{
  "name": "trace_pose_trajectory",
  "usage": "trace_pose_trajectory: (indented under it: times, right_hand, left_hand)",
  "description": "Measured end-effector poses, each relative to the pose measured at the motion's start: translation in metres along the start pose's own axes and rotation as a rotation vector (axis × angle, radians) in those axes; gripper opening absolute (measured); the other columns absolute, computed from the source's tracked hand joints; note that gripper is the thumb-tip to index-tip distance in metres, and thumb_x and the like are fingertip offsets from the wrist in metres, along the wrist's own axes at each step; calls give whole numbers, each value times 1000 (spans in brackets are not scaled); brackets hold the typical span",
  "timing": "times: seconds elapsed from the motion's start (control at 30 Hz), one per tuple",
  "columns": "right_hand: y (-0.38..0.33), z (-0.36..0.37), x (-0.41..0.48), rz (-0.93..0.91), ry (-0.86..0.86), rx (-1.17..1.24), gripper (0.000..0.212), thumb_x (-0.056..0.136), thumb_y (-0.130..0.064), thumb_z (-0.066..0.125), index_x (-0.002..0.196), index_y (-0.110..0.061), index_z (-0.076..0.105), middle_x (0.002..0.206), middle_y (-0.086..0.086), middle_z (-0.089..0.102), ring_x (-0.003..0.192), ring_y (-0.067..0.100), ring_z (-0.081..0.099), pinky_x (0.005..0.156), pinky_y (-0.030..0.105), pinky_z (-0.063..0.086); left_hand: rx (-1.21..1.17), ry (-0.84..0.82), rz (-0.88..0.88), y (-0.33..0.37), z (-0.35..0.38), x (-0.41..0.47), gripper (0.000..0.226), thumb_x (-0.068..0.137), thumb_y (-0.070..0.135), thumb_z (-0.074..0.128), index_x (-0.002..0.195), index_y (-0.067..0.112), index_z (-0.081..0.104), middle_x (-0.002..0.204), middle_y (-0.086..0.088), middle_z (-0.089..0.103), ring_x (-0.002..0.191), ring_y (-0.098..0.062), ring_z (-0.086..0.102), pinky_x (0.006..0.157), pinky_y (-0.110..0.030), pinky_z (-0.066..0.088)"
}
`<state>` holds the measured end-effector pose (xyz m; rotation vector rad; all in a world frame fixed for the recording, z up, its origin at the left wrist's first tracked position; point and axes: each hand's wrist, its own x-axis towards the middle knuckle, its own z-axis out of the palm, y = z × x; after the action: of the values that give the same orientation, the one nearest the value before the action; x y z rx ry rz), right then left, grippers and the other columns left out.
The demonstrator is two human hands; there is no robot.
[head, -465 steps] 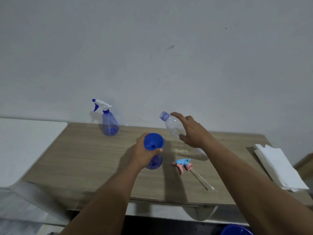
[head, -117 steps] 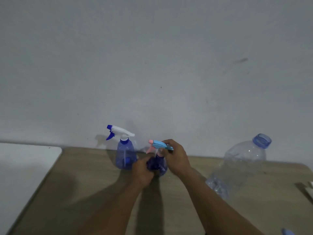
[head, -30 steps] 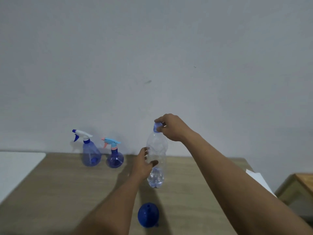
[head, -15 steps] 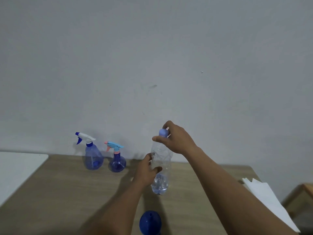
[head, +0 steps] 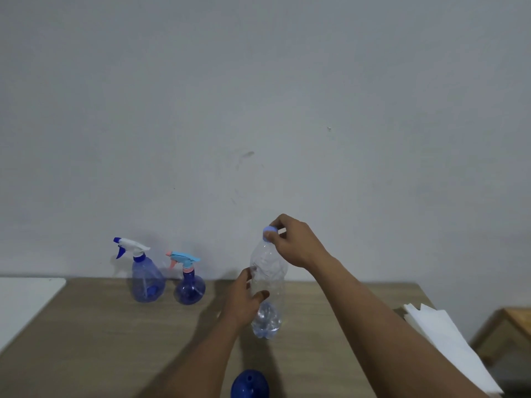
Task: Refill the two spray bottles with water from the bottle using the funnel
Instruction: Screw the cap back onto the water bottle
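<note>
Both hands on the water bottle (head: 267, 285), upright near mid-table (head: 86, 340).
Left hand (head: 244, 303) wraps its body; right hand (head: 293, 242) pinches the blue cap (head: 269, 233), cap seated on neck. Little water at bottom. Two spray bottles, white-trigger one (head: 146, 280) and pink/blue-trigger one (head: 189, 285), heads on, side by side by the wall. Funnel (head: 249, 384) at near edge. White paper (head: 448, 337) far right.

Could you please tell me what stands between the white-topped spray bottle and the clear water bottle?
The head view shows the round spray bottle with the light-blue trigger there, and the left hand holding the water bottle by its side.
</note>
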<state>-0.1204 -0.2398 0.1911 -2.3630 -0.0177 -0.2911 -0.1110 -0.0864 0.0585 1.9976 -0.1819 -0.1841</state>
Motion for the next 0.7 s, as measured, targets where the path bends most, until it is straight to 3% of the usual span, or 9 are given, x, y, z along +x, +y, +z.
trace_pose_trajectory:
  times: [0.1,0.27,0.37,0.53,0.7]
  right_hand:
    - [2,4,0,10,39,-22,27,92,-46,62,101,-21,59,101,-8,69,91,13,67,78,36,56]
    - [3,7,-3,-36,40,5,22,99,-34,57,115,-20,62,109,-10,66,97,13,67,86,35,55]
    - [4,10,0,-6,60,-11,26,96,-39,61,110,-18,61,107,-6,68,98,16,66,84,36,55]
    - [6,26,-6,86,247,-22,42,87,-56,67,91,-18,49,86,-3,67,76,19,64,68,39,52]
    - [12,33,-11,-31,195,24,27,94,-48,59,113,-29,56,106,-17,66,97,7,63,83,35,54]
  left_hand:
    - [6,-8,-4,1,0,1,61,86,22,73,139,27,43,136,2,56,128,-22,52,100,-39,48]
    - [9,-6,-17,4,1,-1,61,87,25,72,141,25,43,136,2,56,126,-21,54,101,-40,48]
    - [-10,-3,-17,2,1,0,61,86,22,73,139,25,45,135,3,57,126,-20,53,103,-42,48]
    - [-41,10,-10,1,4,-2,57,83,20,76,133,28,50,128,7,60,122,-16,55,99,-37,50]
    - [-63,19,-39,-1,4,-1,62,83,19,76,137,26,47,132,4,58,124,-17,54,100,-39,49]
